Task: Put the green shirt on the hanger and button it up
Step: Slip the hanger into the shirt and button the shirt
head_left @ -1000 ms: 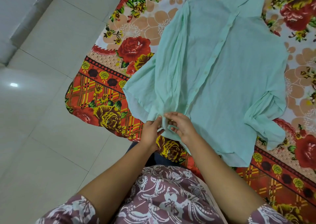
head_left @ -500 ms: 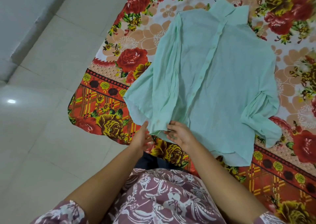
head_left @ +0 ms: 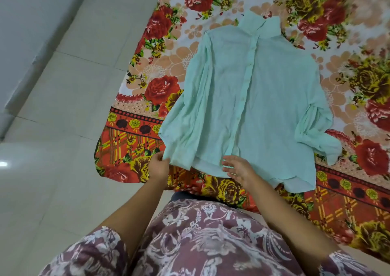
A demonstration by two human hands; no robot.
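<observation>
The green shirt [head_left: 253, 107] lies front-up on the floral bedsheet [head_left: 135, 140], collar at the far end and the button placket running down its middle. Its sleeves are folded along both sides. My left hand [head_left: 159, 167] pinches the shirt's near left hem corner. My right hand [head_left: 238, 168] is at the hem near the bottom of the placket, its fingers spread and relaxed, holding nothing. No hanger is in view.
The bedsheet's near edge hangs down in front of my patterned clothing [head_left: 200, 240]. Pale floor tiles [head_left: 52, 128] fill the left side, with a wall base at the far left.
My hands have moved apart along the hem. The left hand slid left to the hem corner, and the right hand let go of the cloth and spread its fingers.
</observation>
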